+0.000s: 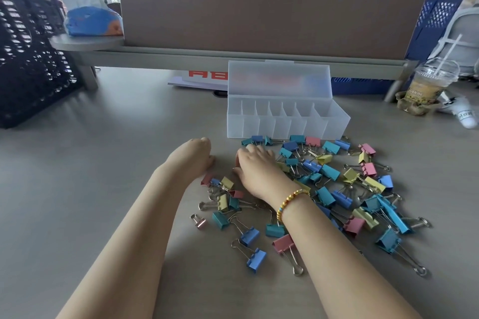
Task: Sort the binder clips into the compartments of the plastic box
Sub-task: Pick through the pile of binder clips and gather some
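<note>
Binder clips point(329, 189): many, mixed colours and sizes, lying loose mid-tabletop, just before the plastic box point(287, 122), which is standing open, compartments showing nothing inside. Likely light, stiff, springy; wire loops tangling, so best pinched by the painted body.

Right hand point(255, 163) is resting on the pile's left edge, fingers curled; grip contents unclear. Left hand point(194, 156) is curled beside it; fingers hidden.

Large red letters, "AB" as far as they show, stand on a white sheet point(204, 77) lying at the far edge of the desk, partly hidden behind the box lid. The print on the drink cup point(425, 90) near the right edge is too blurred to read.
</note>
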A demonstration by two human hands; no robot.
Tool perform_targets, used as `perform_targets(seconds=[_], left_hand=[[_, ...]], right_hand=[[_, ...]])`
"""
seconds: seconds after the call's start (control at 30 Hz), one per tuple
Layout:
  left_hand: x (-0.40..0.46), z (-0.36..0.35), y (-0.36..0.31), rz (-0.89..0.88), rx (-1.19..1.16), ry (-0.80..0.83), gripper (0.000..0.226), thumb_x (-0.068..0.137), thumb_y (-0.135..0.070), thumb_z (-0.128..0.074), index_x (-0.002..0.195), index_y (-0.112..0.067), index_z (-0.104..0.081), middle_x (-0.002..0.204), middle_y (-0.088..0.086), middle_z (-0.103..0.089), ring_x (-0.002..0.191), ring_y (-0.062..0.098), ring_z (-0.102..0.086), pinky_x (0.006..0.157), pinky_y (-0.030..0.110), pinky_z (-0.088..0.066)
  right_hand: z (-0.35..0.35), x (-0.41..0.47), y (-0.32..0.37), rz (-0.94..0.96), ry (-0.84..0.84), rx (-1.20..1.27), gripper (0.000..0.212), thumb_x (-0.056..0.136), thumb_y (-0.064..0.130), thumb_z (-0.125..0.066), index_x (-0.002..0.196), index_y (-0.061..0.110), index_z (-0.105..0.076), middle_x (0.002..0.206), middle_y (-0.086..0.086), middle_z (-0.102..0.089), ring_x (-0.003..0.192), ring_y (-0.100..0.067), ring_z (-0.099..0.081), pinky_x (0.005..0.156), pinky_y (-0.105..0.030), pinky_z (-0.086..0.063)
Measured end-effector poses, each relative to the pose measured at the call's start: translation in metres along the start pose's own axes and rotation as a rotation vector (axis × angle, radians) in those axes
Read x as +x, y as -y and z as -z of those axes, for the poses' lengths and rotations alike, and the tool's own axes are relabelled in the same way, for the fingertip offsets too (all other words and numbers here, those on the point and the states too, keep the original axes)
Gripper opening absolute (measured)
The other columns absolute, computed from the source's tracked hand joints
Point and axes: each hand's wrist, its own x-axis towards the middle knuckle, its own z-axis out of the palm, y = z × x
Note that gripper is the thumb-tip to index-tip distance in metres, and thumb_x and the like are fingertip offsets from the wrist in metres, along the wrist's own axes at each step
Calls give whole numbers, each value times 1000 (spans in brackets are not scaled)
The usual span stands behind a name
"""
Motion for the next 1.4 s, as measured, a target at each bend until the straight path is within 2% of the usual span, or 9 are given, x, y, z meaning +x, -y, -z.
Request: perform_targets(seconds=[0.2, 0.5, 0.63, 0.73, 0.83, 0.93, 1.1, 1.27, 1.4], left_hand=[[-9, 8, 4, 194, 86, 35, 60, 89, -58, -45, 111, -3, -47, 116, 16, -61, 108, 34, -58, 73, 32, -42], [-8, 9, -10, 130, 123, 86, 25, 93, -17, -42, 98, -1, -60, 109, 17, -63, 100, 33, -60, 69, 30, -41], [-9, 6, -7, 139, 50, 7, 21, 92, -10, -45, 101, -4, -63, 105, 16, -63, 99, 33, -60, 75, 34, -48], [-6, 5, 1, 176, -408, -68, 27, 96, -16, -37, 72, -13, -49, 71, 6, -51, 71, 24, -51, 57, 21, -39], [-7, 14, 4, 301, -1299, -10, 31, 92, -9, -29, 61, -15, -35, 52, 1, -40, 35, 11, -31, 36, 9, -18], [-19, 22, 4, 359, -1788, 97, 29, 89, -9, -27, 61, -13, -37, 48, 1, -42, 26, 5, -23, 27, 6, -11], [-36, 16, 6, 345, -1922, 149, 39, 99, -25, -39, 63, -14, -39, 43, -3, -44, 29, 2, -35, 22, 9, -16], [-63, 16, 23, 113, -1408, 135, 26, 101, -17, -39, 87, -13, -62, 50, -8, -35, 36, 2, -27, 32, 10, -16], [-73, 20, 30, 58, -1007, 109, 36, 96, -34, -48, 68, -14, -57, 56, -5, -28, 45, 9, -22, 41, 18, -16]], right_hand=[[2, -6, -11, -18, -11, 122, 30, 95, 33, -49, 117, 13, -52, 127, -5, -51, 121, -23, -43, 104, -37, -32], [-5, -3, -11, 37, -137, 81, 26, 96, 27, -45, 115, 10, -50, 123, -7, -51, 117, -24, -44, 100, -36, -34], [1, -1, -11, -14, -298, 475, 22, 95, 26, -47, 105, 6, -51, 104, -6, -53, 97, -18, -50, 85, -26, -43], [14, -3, -10, -207, -242, 1194, 18, 96, 27, -45, 89, 11, -51, 80, 0, -48, 71, -11, -47, 66, -20, -42], [27, -6, -12, -355, -137, 2104, 21, 95, 17, -40, 77, 10, -46, 70, -3, -46, 61, -12, -44, 53, -21, -43], [31, -10, -12, -394, -75, 2335, 24, 98, 21, -36, 80, 9, -47, 72, -7, -49, 61, -15, -47, 41, -20, -41], [29, -16, -8, -353, -73, 2053, 28, 100, 17, -39, 75, 8, -48, 68, -3, -46, 57, -10, -43, 38, -15, -35], [23, -36, 11, 18, 20, 706, 27, 100, 19, -34, 100, 15, -60, 62, 6, -46, 48, -7, -36, 45, -18, -28], [20, -46, 30, 161, -69, 216, 24, 99, 28, -41, 104, 15, -61, 66, 5, -51, 53, -5, -39, 47, -20, -26]])
